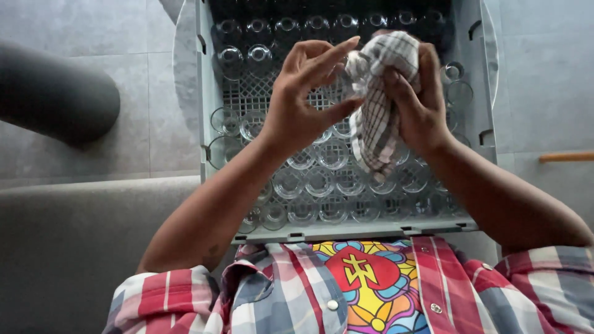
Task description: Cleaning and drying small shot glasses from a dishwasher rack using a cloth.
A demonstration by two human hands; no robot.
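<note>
My right hand is closed around a bunched checked dish cloth, whose loose end hangs down over the crate. My left hand is raised beside it with the fingers spread and curved. Its index fingertip and thumb tip touch the cloth. I can make out nothing solid between the left fingers. Both hands hover above a grey plastic rack crate filled with several rows of clear drinking glasses standing mouth up.
The crate rests on a round grey table over a tiled floor. A dark grey rounded object lies at the left. A grey upholstered seat is at the lower left. An orange bar shows at the right edge.
</note>
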